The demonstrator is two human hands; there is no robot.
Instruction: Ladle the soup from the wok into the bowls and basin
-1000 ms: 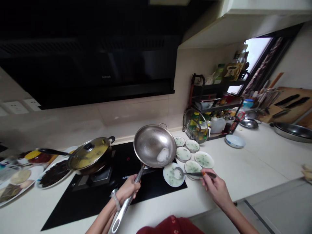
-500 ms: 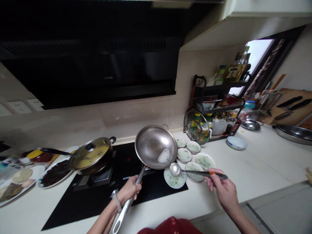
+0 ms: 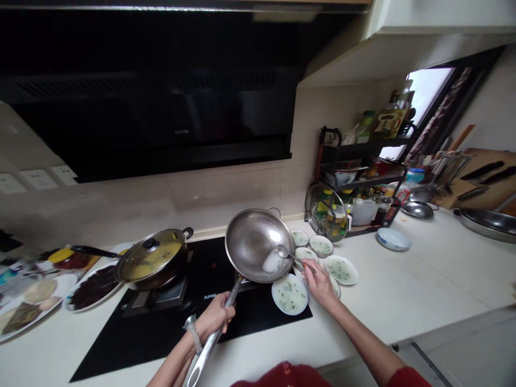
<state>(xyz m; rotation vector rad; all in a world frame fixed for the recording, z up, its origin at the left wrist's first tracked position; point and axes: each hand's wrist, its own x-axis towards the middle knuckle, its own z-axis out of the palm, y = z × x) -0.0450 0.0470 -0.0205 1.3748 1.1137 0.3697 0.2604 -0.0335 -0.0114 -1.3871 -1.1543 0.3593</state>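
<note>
Left hand [image 3: 218,314] grips wok handle [image 3: 206,350]; right hand [image 3: 318,283] clasps ladle [image 3: 283,251] across wok rim [image 3: 291,239], contact unclear.

"SUPOR" stands on the black range hood [image 3: 181,115] and, less clearly, on the cooktop [image 3: 133,336].

A wok [image 3: 252,242] of smooth, shiny metal gleams above a glossy, glass-like cooktop [image 3: 157,330], with a transparent glass lid [image 3: 163,250] at left and a matt wooden board [image 3: 479,159] at right.

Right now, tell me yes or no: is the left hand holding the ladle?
No, the left hand grips the wok handle, and the ladle is in the right hand.
</note>
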